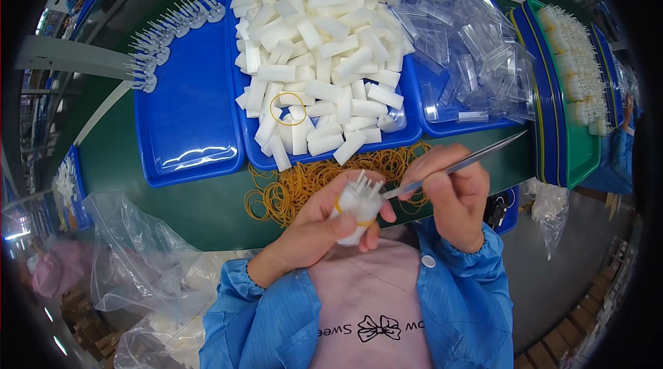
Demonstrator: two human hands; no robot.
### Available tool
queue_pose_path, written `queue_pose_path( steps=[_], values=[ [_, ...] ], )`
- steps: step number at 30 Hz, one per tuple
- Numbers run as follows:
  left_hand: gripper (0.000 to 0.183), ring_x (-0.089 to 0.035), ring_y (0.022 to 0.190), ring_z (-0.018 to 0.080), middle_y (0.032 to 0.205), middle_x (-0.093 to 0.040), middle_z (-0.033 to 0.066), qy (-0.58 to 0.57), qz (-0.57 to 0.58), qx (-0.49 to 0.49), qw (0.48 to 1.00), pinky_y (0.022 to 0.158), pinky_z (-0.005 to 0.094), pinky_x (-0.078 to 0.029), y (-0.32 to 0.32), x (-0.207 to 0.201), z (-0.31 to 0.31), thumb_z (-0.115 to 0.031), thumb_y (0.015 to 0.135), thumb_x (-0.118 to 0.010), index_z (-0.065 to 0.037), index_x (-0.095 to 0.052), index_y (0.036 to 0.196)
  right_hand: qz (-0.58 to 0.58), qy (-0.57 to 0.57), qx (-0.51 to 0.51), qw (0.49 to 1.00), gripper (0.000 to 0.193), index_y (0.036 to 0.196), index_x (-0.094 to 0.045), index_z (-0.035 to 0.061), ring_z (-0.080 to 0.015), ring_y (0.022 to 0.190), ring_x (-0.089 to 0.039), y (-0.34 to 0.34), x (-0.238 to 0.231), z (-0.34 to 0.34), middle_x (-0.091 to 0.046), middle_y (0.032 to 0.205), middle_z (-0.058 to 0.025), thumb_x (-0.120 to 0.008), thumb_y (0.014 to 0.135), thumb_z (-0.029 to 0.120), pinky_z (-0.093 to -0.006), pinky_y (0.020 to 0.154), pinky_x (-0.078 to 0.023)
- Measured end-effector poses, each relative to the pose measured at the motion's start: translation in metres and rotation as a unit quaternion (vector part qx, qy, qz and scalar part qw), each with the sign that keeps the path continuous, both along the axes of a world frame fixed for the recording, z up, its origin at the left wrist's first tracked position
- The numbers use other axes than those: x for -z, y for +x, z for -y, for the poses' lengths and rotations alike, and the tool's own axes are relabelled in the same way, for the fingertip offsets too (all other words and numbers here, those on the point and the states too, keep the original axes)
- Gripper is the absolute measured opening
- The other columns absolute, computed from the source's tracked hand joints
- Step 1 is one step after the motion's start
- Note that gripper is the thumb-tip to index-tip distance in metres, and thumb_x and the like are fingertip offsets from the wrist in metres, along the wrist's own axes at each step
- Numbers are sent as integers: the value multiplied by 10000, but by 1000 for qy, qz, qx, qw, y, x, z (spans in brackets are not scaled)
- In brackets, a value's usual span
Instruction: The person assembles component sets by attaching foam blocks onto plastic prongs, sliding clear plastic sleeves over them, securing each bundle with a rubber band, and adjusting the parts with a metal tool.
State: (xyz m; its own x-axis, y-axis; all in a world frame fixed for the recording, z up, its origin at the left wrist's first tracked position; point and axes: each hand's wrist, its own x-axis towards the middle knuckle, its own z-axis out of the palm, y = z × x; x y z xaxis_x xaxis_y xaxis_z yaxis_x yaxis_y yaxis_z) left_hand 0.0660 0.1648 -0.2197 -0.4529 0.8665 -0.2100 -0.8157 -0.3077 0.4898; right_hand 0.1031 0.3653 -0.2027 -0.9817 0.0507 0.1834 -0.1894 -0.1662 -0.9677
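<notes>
My left hand [311, 231] is wrapped round a small bundle of white foam [356, 206] close to my chest. A yellow rubber band circles the bundle, and several thin white pegs [369, 184] stick up from its top. A clear wrap seems to surround the foam. In my right hand [452, 196] is a pair of metal tweezers [483, 153], pinched between thumb and fingers. One end of the tweezers points up to the right; the other reaches the bundle's upper edge beside the pegs. Just beyond both hands lies a heap of yellow rubber bands [290, 193].
White foam blocks [318, 58] overfill the middle blue tray, with one loose rubber band on them. Clear plastic sleeves [469, 51] fill the right tray. Pegged pieces line the rim of the left blue tray [190, 106]. A green tray [585, 162] stands far right. Plastic bags [138, 251] hang lower left.
</notes>
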Motion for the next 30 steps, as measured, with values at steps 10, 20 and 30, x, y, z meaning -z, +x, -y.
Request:
queue_pose_path(
  steps=[10,20,30],
  values=[
    [735,-545,892,173,1107,-525,122,-18,33,20,999,767,293,-461,0,3,-9,-496,882,-517,-22,-273,1388,32,-27,-26,999,99,940,-547,-52,-126,738,-584,-4,0,-7,-584,875,-105,-493,924,30,-238,657,-485],
    [689,-559,889,185,1136,-505,105,-52,1,29,998,747,291,-471,0,6,-5,-497,894,-494,-24,-308,1360,52,-59,-57,995,114,958,-542,-57,-118,733,-570,-6,2,-9,-585,893,-100,-484,929,37,-245,656,-487],
    [794,-561,956,184,1138,-519,100,78,141,68,985,739,277,-485,-5,22,-2,-581,851,-498,-31,-286,1382,10,265,106,958,104,887,-640,-14,-174,742,-598,8,-7,-44,-620,830,-110,-556,859,39,-267,677,-457]
  ],
)
